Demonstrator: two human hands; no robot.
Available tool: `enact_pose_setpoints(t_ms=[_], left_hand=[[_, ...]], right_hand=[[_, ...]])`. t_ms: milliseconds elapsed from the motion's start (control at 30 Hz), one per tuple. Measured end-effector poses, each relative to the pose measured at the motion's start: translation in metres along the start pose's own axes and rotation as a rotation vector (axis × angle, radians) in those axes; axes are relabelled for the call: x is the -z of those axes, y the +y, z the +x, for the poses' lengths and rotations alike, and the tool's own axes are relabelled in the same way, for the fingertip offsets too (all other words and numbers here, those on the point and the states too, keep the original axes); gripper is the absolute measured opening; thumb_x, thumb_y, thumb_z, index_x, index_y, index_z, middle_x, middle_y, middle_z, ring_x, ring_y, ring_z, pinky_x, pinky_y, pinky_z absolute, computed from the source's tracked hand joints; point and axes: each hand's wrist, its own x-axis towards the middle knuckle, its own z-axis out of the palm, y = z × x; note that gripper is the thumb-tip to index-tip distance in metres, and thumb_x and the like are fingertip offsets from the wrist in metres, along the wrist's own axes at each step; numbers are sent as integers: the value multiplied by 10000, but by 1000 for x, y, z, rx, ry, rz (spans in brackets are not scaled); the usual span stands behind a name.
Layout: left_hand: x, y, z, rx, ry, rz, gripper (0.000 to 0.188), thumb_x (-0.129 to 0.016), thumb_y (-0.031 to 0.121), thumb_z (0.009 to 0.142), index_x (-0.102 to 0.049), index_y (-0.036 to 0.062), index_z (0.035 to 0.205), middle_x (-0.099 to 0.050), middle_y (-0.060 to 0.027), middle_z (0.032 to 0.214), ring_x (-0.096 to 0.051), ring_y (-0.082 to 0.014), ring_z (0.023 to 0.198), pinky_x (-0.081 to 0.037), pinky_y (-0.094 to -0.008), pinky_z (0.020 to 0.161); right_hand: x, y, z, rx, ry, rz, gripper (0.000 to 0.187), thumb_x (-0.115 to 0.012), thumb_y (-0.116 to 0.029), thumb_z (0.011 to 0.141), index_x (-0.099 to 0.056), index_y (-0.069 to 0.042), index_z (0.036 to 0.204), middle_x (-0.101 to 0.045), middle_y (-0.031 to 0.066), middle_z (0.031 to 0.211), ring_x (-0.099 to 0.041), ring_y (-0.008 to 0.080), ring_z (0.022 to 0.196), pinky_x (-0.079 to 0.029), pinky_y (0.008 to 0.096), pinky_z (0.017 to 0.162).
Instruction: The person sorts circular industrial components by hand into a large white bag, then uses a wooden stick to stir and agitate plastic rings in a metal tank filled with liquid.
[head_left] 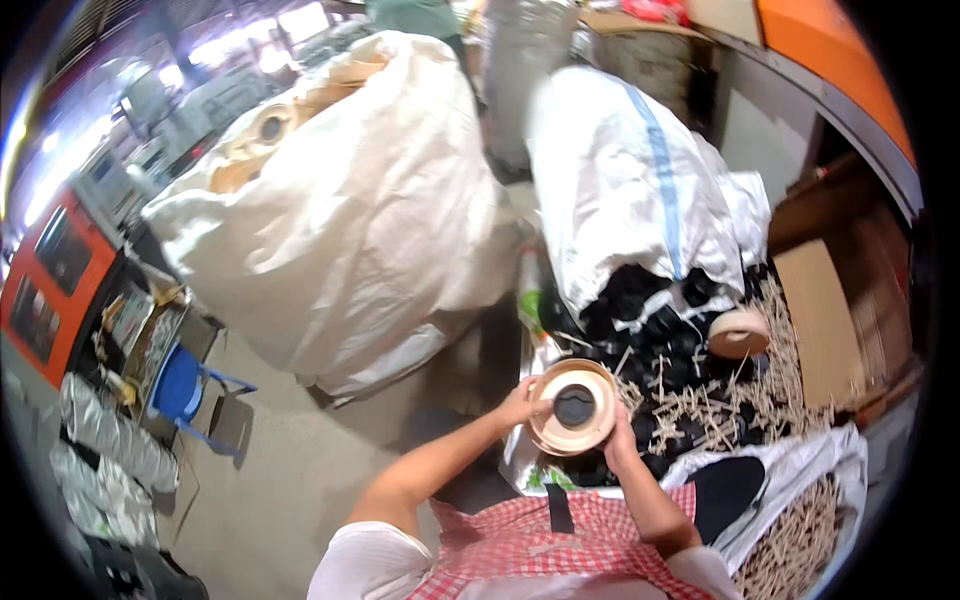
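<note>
A round beige plastic part [545,428] with a raised rim is held in front of my body, over the near edge of a heap of black parts [650,345]. A dark disc [575,406] shows at its middle; I cannot tell whether it is a fitted piece or a black part seen through a hole. My left hand [518,404] grips the rim at the left, thumb reaching toward the centre. On the right side my right hand [620,442] is closed around the edge. Another beige round part [740,333] lies on the heap, to the right.
Thin beige sticks [775,350] are strewn over the black parts. A white sack [620,170] spills black pieces behind them. Far left of it stands a big white bag [350,230] of beige parts. Cardboard [820,320] is at the right, a blue chair [180,385] at the left.
</note>
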Motion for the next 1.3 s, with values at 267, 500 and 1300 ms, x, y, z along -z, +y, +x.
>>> enact_pose_setpoints(t_ms=[267,500,1300], left_hand=[[33,196,-87,-841,545,316,469,-589,-20,678,-495,73,1128,-519,-39,975,-520,-157,938,-460,-295,800],[212,414,-131,-831,1127,1032,436,-554,23,758,-492,48,1189,-524,-95,1084,-510,-192,1033,-443,-319,863],[-29,49,53,-26,-31,214,481,-608,133,854,-426,-36,1266,-544,-119,1183,-543,-171,1036,-439,-281,856]], right_hand=[[-59,-71,-48,608,-180,-335,599,-392,-470,934,-332,-38,1344,-455,88,1296,-444,192,1153,-357,334,954],[-49,-41,-1,378,-350,-1021,403,-622,-297,813,-561,-3,1082,-615,123,984,-587,249,867,-466,348,788],[91,-80,128,246,317,-2059,610,-662,-239,669,-432,-28,1194,-580,129,913,-514,240,894,-346,304,783]])
